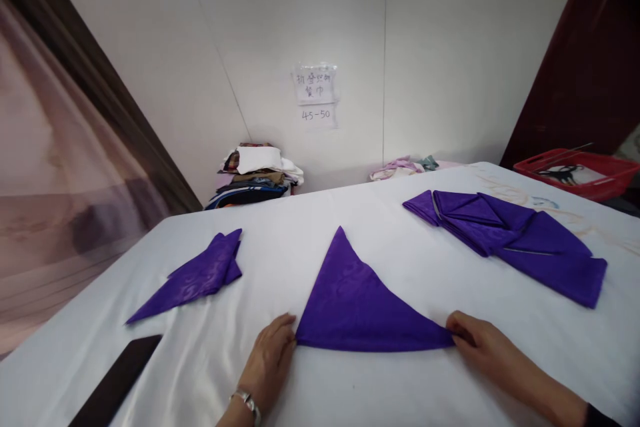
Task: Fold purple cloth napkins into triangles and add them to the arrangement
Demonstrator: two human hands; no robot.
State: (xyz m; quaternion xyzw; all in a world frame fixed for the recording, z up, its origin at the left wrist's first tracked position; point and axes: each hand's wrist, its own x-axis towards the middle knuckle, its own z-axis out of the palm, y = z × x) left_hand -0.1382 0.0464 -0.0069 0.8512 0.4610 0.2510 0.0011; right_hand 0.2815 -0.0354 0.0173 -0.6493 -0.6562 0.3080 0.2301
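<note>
Through the head camera I had a purple cloth (365, 310) lying as a triangle on the white table (380, 387), its tip pointing away. The left hand (270, 357) pinched its left corner, fingers close together; the right hand (480, 340) pinched the right corner. The step seemed to be straightening the near edge. Next, I judged, called for even tension at both corners. A bundle (200, 273) lay left, a stack (520, 227) right.

On the wall (450, 47), a paper sign (316, 99) reads "45-50" below, apparently "折叠织物餐巾" above.
</note>
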